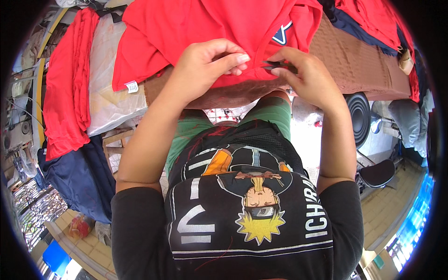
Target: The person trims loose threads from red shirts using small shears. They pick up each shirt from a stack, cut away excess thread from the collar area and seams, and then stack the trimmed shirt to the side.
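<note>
A red garment (205,28) with a dark blue and white emblem (282,35) lies spread in front of me, its near edge hanging over the table's edge. My left hand (210,60) is closed over the cloth, thumb against the curled fingers; whatever it pinches is too small to make out. Facing it, my right hand (303,72) grips small dark thread snips (270,66), their tips pointing left at the garment's near edge. Most of the snips is hidden by the fingers. A white label (132,87) shows at the garment's left corner.
The brown cloth-covered table (354,60) extends to the right, with more red and navy garments (368,23) at its far end. Folded red cloth (70,79) hangs at left above navy fabric (81,177). A round black ribbed object (357,119) is below right.
</note>
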`<state>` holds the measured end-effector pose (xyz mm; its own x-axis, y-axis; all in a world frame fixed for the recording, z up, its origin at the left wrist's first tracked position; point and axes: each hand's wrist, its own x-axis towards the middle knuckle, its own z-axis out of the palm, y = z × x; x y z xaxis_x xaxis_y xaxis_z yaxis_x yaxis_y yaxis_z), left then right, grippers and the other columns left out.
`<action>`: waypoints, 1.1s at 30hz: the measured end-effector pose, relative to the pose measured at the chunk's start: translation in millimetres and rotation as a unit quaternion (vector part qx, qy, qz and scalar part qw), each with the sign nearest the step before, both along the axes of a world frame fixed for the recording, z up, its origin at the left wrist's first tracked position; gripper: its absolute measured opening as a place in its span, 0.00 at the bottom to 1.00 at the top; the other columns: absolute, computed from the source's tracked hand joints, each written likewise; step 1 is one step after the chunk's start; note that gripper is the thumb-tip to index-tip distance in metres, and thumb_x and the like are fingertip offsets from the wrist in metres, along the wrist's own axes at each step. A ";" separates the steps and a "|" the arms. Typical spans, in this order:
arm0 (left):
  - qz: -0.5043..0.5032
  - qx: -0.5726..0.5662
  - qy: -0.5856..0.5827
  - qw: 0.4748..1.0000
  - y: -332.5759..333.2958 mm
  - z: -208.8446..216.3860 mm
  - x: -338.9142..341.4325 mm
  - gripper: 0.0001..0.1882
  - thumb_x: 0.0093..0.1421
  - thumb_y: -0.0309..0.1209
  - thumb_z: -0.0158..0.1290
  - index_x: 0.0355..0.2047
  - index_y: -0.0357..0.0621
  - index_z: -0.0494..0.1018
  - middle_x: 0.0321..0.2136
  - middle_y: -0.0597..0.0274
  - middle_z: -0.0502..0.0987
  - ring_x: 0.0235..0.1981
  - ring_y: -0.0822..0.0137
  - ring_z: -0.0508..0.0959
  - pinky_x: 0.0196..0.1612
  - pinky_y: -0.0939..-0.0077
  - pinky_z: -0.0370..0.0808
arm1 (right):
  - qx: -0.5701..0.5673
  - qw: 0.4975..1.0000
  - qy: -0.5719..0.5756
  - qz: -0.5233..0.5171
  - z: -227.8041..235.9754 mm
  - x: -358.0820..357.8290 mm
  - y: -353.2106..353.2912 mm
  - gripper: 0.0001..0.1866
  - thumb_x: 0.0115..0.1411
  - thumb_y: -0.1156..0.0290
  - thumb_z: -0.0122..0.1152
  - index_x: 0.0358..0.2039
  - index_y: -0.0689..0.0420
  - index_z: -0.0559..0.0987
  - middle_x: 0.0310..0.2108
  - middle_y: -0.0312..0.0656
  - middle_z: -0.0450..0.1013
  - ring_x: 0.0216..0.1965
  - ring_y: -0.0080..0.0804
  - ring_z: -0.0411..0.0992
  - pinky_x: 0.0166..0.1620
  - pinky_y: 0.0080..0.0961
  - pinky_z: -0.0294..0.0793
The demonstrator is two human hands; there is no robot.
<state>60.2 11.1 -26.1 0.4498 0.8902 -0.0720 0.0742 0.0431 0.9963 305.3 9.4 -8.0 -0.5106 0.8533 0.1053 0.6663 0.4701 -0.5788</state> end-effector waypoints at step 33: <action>0.076 0.199 0.275 0.937 -45.2 -22.0 10.3 0.07 0.56 0.28 0.58 0.33 0.39 0.78 0.30 0.57 0.79 0.31 0.61 0.80 0.36 0.72 0.75 | 0.097 0.995 0.018 -0.006 -45.7 -24.7 -31.2 0.13 0.49 0.72 0.64 0.37 0.53 0.76 0.31 0.38 0.73 0.29 0.40 0.75 0.31 0.34 0.74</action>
<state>70.5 -34.1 -48.0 0.3080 0.9466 0.0954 0.6051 -0.2723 0.7481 280.7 -21.8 -53.7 -0.4941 0.8207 0.2868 0.6530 0.5681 -0.5008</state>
